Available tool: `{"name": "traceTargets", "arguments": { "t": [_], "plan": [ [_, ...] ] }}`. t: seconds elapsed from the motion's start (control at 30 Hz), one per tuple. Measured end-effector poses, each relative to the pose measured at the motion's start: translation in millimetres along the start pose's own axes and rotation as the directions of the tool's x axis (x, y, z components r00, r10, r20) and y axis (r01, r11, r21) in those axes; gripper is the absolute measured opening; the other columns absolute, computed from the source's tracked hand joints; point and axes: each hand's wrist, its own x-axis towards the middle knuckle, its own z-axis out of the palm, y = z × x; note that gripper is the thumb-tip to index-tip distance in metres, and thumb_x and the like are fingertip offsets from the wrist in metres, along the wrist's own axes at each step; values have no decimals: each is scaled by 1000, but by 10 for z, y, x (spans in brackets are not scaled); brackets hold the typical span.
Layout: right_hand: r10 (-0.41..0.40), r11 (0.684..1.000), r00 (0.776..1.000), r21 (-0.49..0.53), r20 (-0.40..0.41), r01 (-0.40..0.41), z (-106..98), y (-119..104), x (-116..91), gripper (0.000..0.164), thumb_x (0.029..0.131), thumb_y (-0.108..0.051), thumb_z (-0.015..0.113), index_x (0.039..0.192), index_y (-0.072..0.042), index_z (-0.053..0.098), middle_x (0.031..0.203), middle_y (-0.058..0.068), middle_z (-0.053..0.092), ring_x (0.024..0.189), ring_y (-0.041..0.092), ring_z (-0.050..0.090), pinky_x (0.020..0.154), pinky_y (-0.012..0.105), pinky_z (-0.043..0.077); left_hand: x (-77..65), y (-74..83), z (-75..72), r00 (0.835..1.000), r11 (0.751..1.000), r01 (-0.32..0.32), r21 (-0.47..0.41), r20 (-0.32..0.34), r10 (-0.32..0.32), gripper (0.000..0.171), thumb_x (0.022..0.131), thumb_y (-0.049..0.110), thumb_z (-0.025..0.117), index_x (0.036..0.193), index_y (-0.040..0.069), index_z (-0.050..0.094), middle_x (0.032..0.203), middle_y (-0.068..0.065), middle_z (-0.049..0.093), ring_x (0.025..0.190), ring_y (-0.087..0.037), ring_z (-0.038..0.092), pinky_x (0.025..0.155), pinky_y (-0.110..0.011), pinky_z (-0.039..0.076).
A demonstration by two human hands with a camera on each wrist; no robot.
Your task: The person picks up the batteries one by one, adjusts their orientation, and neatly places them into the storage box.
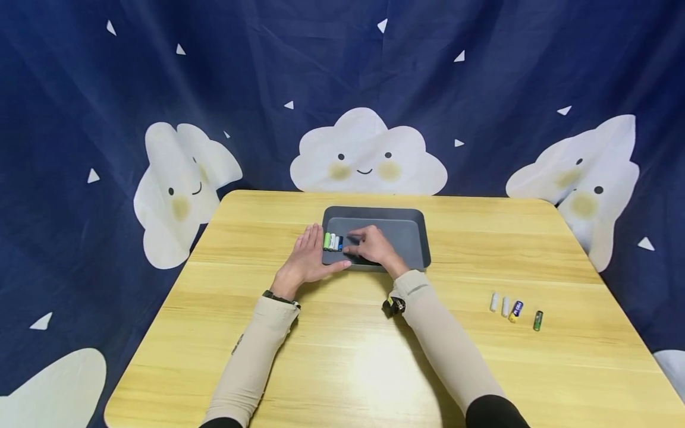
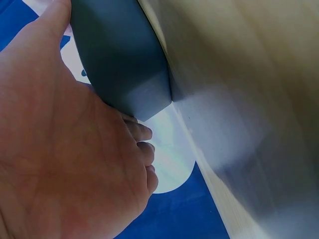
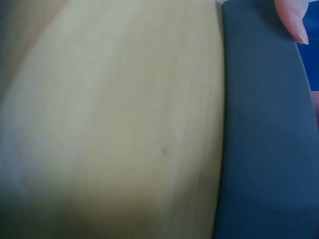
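A dark grey tray (image 1: 401,238) lies near the table's back edge. Several batteries stand side by side at its left end, among them a green battery (image 1: 327,241) and a dark blue battery (image 1: 341,244). My left hand (image 1: 310,258) rests against the tray's left front corner, fingers straight, thumb along the front rim; the left wrist view shows its palm beside the tray's wall (image 2: 124,55). Over the tray, my right hand (image 1: 374,245) holds thumb and forefinger apart just right of the dark blue battery, with nothing visible between them. The right wrist view shows mostly the tray's side (image 3: 269,114).
On the table's right side lie several loose batteries: two white ones, a blue and yellow battery (image 1: 516,311) and a dark green battery (image 1: 537,321). The wooden table (image 1: 332,356) ends at a blue curtain (image 1: 257,71) with clouds behind it.
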Motion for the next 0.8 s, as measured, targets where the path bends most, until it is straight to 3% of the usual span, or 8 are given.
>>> {"name": "traceTargets", "arguments": {
  "t": [0.37, 0.63, 0.8],
  "plan": [
    [-35, 999, 998, 22, -51, 36, -309, -44, -183, 43, 94, -22, 77, 131, -1, 71, 48, -7, 37, 42, 9, 29, 45, 22, 26, -7, 7, -8, 1000, 1000, 10, -6, 2, -10, 127, 87, 82, 53, 164, -1, -4, 175, -19, -7, 164, -35, -7, 134, -52, 6],
    [-71, 997, 994, -11, -78, 70, -656, 26, -459, 43, 96, -24, 75, 131, -1, 70, 52, -5, 41, 45, 11, 32, 48, 25, 30, -29, 5, -21, 1000, 1000, 9, -14, 1, -9, 128, 86, 84, 52, 165, 0, -4, 175, -19, -7, 164, -33, -8, 134, -52, 5],
    [-46, 998, 996, -52, -71, 42, -890, 139, -656, 42, 96, -22, 75, 131, 0, 69, 55, -4, 44, 48, 10, 34, 52, 27, 33, -23, -3, -11, 1000, 1000, 4, -20, -1, -4, 129, 85, 85, 52, 165, 0, -4, 175, -19, -6, 164, -33, -8, 134, -51, 5]
  ]
}}
